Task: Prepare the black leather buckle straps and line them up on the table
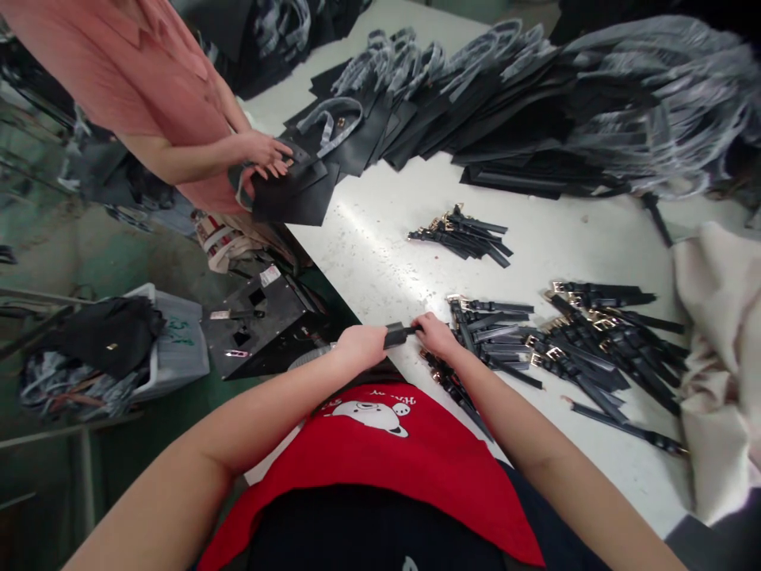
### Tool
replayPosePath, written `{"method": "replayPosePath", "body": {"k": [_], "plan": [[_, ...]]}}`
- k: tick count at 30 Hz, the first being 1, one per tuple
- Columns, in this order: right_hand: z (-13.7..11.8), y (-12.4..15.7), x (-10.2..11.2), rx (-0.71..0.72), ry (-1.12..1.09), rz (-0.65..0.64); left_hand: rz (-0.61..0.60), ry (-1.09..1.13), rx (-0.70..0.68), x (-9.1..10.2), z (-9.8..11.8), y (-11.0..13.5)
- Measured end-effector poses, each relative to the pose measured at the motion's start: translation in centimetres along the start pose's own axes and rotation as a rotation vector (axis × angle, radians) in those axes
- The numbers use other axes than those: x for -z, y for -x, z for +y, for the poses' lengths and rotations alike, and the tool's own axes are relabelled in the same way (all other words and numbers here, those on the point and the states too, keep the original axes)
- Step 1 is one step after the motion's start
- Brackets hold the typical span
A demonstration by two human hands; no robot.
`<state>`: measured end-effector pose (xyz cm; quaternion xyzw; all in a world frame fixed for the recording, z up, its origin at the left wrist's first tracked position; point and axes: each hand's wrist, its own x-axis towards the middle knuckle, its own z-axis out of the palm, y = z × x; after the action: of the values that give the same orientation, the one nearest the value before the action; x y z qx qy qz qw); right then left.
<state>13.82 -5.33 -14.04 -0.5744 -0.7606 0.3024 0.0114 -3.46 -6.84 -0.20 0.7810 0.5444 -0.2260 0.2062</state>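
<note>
Head view looks down over a red shirt onto the near edge of a white work bench point(380, 238), where both hands meet on one short black leather strap point(397, 335). The left hand point(360, 346) is closed round its near end, and the right hand point(435, 335) pinches the far end with fingers curled, so the strap spans the small gap between them, just above the bench edge.

A likely slip from here: the strap sits right at the bench's lip, so a loosened pinch on either side could let it drop toward the floor or onto the black metal box point(261, 321) below. The right forearm also lies across the nearest heap of black buckled straps point(493, 333); a wide sweep of that arm could drag several off the edge or tangle them with the one in hand.

The strap itself looks flat, narrow and matt black, and stiff enough to hold a straight line between the two grips. Whether it carries a buckle I cannot tell, since the hands cover both ends.

Further along lie a second heap of straps with gold-coloured buckles point(600, 333) and a smaller bundle point(464, 231). At the far left a co-worker's hand point(265, 152) rests on a black leather panel point(294, 190), well apart from the strap.
</note>
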Motion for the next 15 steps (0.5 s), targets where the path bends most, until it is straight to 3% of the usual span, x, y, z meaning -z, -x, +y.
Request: {"method": "replayPosePath", "body": {"k": [5,11,15], "plan": [[-0.2,0.2,0.3,0.005,0.028,0.007,-0.022,0.006,-0.014,0.1,-0.4,-0.7],[-1.0,0.5,1.2,-0.041,0.168,-0.042,0.091,0.03,0.184,1.9,-5.5,1.1],[-2.8,0.2,2.4,-0.071,0.308,-0.109,0.129,0.074,0.222,2.1,-6.7,2.6]]}}
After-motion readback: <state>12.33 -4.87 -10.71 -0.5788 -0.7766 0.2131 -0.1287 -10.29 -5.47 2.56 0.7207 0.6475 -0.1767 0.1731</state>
